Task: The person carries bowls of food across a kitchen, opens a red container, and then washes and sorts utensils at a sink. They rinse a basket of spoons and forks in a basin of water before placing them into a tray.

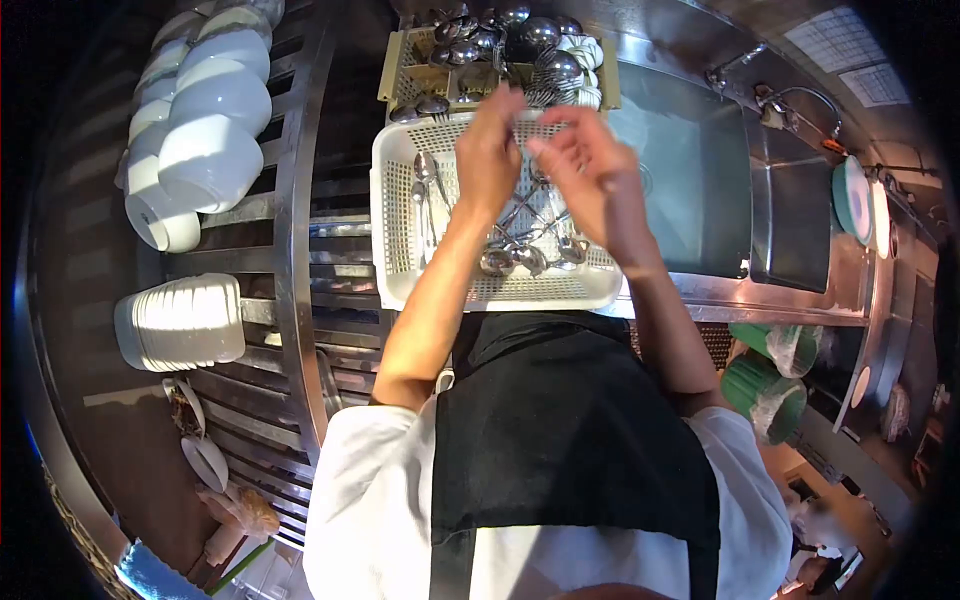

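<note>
A white perforated plastic basket [384, 215] sits in front of me, with loose spoons [427, 172] and other metal cutlery lying crosswise in it. My left hand [488, 155] is above its far side, fingers closed and pointing at the cutlery holder; what they grip, if anything, cannot be made out. Over the basket's right half hovers my right hand [602, 180], its fingers apart, slightly curled and smeared by motion. Just beyond both hands stands a beige compartmented cutlery holder [398, 75], filled with metal spoons, forks and ladle-like pieces, plus white spoons [585, 60] at its right end.
A sink basin [690, 170] with a tap [800, 95] lies to the right. On the left, a slatted metal rack [265, 315] carries stacked white bowls [215, 150] and a stack of white dishes [185, 320]. Green containers [765, 395] stand low at right.
</note>
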The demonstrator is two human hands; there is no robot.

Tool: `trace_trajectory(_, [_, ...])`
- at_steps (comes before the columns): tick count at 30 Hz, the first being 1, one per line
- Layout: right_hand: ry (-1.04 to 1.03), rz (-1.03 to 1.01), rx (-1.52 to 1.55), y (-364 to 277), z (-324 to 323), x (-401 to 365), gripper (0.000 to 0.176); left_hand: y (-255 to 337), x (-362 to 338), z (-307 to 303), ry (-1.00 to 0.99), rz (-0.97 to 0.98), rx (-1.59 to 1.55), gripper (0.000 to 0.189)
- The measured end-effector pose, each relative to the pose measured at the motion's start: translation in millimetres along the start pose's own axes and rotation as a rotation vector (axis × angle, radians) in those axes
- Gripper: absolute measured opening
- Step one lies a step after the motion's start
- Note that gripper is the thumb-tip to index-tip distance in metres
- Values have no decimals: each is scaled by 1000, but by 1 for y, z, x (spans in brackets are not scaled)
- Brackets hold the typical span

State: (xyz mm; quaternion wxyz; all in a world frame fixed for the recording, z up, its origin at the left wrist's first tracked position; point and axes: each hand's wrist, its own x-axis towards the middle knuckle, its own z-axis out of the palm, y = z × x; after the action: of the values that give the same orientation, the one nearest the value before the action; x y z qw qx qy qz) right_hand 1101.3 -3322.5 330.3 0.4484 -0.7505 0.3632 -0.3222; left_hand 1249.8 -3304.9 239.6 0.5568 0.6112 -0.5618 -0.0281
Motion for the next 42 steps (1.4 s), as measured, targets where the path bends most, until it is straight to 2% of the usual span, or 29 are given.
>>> trace_trajectory(1, [112, -72, 160, -8, -4, 2, 18, -6, 21, 6, 41, -47, -107, 33])
trace_trajectory(2, [117, -75, 153, -8, -7, 3, 18, -20, 42, 15, -8, -68, -102, 32])
trace_trajectory(4, [273, -46, 304, 0, -15, 4, 18, -39, 62, 27, -63, -88, -103, 31])
trace_trajectory(6, [270, -4, 327, 39, -13, -11, 16, -49, 58, 33, -136, -13, 128, 31])
trace_trajectory(8, [183, 192, 323, 105, 1, -32, 17, -38, 31, 23, -27, -100, 10, 28])
trace_trajectory(9, [132, 264, 136, 130, 13, -44, 17, -32, 12, 14, 19, -130, -41, 26])
trace_trajectory(10, [79, 338, -50, 154, 24, -55, 17, -33, -15, 8, -28, -285, -58, 24])
trace_trajectory(11, [97, 356, -46, 177, 37, -60, 17, -42, -44, 9, -73, -437, -73, 21])
trace_trajectory(13, [-39, 340, -666, 220, 66, -57, 22, -70, -98, 21, -380, -414, 173, 21])
trace_trajectory(14, [-50, 345, -662, 237, 76, -60, 22, -75, -119, 28, -431, -409, 222, 20])
trace_trajectory(16, [25, 199, -842, 256, 92, -54, 24, -75, -140, 45, -481, -376, 276, 24])
trace_trajectory(17, [-70, 232, -841, 248, 92, -49, 24, -75, -145, 51, -488, -320, 337, 25])
trace_trajectory(18, [-73, 227, -835, 240, 92, -48, 24, -78, -148, 54, -495, -265, 395, 25])
trace_trajectory(19, [-274, 377, -767, 213, 84, -48, 23, -79, -147, 52, -490, -273, 401, 25])
trace_trajectory(20, [-480, 524, -695, 199, 81, -50, 23, -79, -145, 50, -575, -348, 412, 24])
trace_trajectory(21, [-432, 480, -639, 203, 80, -58, 23, -77, -144, 48, -659, -424, 419, 22])
trace_trajectory(22, [-446, 474, -641, 205, 77, -65, 23, -81, -150, 44, -652, -438, 422, 22])
trace_trajectory(24, [-368, 440, -509, 209, 71, -74, 24, -92, -156, 35, -541, -440, 175, 20])
trace_trajectory(25, [-266, 359, -444, 212, 69, -78, 25, -74, -148, 25, -421, -491, 80, 18])
trace_trajectory(26, [-267, 351, -438, 216, 71, -75, 25, -80, -147, 23, -416, -489, 89, 18])
trace_trajectory(28, [245, 107, -545, 226, 76, -68, 29, -92, -149, 19, -158, -702, 69, 19])
trace_trajectory(30, [192, 130, -523, 226, 69, -49, 33, -92, -138, 19, -138, -720, 16, 19])
trace_trajectory(32, [67, 197, -694, 229, 74, -31, 32, -97, -129, 20, -48, -723, 324, 21])
trace_trajectory(33, [-45, 319, -660, 231, 80, -25, 39, -106, -124, 12, 59, -693, 301, 22])
trace_trajectory(34, [-53, 307, -650, 226, 86, -22, 39, -117, -121, 6, 163, -657, 279, 22])
trace_trajectory(36, [-322, 438, -587, 212, 92, -32, 50, -114, -101, -24, 224, -759, 594, 24])
trace_trajectory(38, [-298, 401, -643, 209, 100, -38, 56, -124, -99, -45, 211, -746, 549, 26])
trace_trajectory(40, [-204, 425, -588, 205, 98, -37, 52, -155, -117, -50, -190, -948, 760, 28])
trace_trajectory(42, [-186, 453, -570, 206, 84, -33, 47, -152, -138, -46, -202, -930, 763, 29])
